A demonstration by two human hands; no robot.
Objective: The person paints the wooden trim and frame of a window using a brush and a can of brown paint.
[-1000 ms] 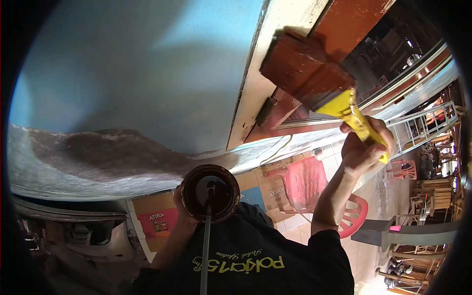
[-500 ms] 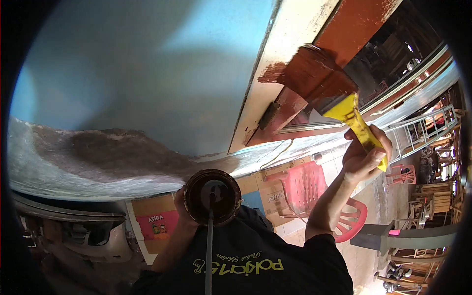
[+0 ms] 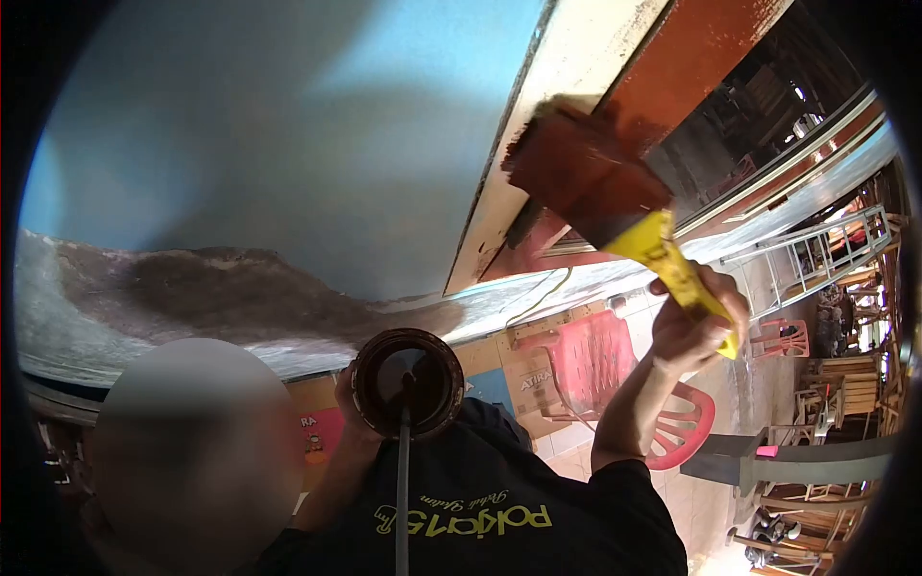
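Observation:
The view looks upward. My right hand (image 3: 693, 322) grips the yellow handle of a wide paintbrush (image 3: 600, 187) loaded with red-brown paint. Its bristles press on a cream wooden frame board (image 3: 567, 86) beside a red-brown painted board (image 3: 701, 48). My left hand (image 3: 348, 408) holds a round paint can (image 3: 407, 381) with dark brown paint inside, its wire handle hanging down. The can sits in front of my chest, over a black shirt with yellow lettering.
A blue wall (image 3: 288, 125) fills the left, with a grey stained band (image 3: 221, 298) below it. A blurred shape (image 3: 197, 451) covers the lower left. Red plastic chairs (image 3: 615, 370), cardboard boxes (image 3: 519, 374), a metal ladder (image 3: 816, 254) and wooden furniture (image 3: 855, 384) lie to the right.
The brush has stroked along the cream board, moving left and leaving more red-brown paint. My right hand shifted slightly left. A blurred shape has come into the lower left.

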